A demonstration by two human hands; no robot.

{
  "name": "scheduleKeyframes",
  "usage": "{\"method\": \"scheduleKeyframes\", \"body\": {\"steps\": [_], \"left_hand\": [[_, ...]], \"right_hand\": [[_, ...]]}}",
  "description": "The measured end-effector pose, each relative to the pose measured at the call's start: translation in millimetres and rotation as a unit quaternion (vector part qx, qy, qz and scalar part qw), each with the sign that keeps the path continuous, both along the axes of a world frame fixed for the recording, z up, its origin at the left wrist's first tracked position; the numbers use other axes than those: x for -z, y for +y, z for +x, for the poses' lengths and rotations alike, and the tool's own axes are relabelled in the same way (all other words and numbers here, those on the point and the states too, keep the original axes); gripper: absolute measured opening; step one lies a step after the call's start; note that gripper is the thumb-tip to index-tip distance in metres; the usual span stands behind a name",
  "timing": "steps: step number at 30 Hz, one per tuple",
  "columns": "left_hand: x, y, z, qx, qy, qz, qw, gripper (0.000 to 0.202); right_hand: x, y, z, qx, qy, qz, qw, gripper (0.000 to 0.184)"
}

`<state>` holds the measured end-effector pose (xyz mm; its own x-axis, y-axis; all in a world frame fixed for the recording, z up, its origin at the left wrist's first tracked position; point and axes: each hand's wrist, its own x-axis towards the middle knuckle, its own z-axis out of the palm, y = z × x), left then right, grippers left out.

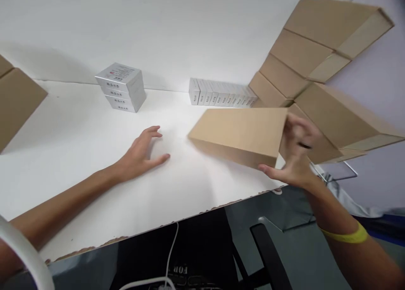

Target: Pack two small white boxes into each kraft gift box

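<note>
A brown cardboard box (240,129) is tilted over the white table, with my right hand (294,150) gripping its right end, thumb below and fingers behind. That hand is slightly blurred, and a yellow band circles the forearm. My left hand (142,153) hovers above or rests on the tabletop, fingers and thumb spread apart with nothing between them. Beyond it stands a stack of small silver-grey boxes (122,87) with printed tops. A row of similar thin boxes (221,92) stands on edge against the wall, behind the cardboard box.
Several brown cardboard boxes (316,41) are piled at the right end. Another brown box (19,100) sits at the left edge. The white table (177,188) has a chipped front edge, with a black chair armrest (268,256) and a white cable (172,247) below it.
</note>
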<state>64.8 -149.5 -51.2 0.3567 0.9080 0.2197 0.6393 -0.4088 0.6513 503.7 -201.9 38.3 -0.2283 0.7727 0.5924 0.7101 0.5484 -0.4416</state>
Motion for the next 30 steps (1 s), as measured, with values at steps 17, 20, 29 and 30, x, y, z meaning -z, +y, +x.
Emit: {"method": "scheduleKeyframes", "body": {"steps": [17, 20, 29, 30], "left_hand": [[-17.0, -116, 20, -0.162, -0.118, -0.023, 0.979, 0.019], [-14.0, -123, 27, -0.161, -0.113, -0.004, 0.980, 0.017], [-12.9, -131, 39, -0.157, -0.144, -0.051, 0.976, 0.021], [-14.4, -130, 40, -0.159, -0.146, -0.065, 0.974, 0.023]], "right_hand": [[97.8, -39, -140, 0.139, 0.289, -0.204, 0.925, 0.064], [97.4, -50, -139, 0.161, 0.303, -0.191, 0.919, 0.063], [105.5, -66, -121, 0.183, 0.287, -0.198, 0.919, 0.058], [104.9, -68, -120, 0.179, 0.284, -0.210, 0.918, 0.057]]}}
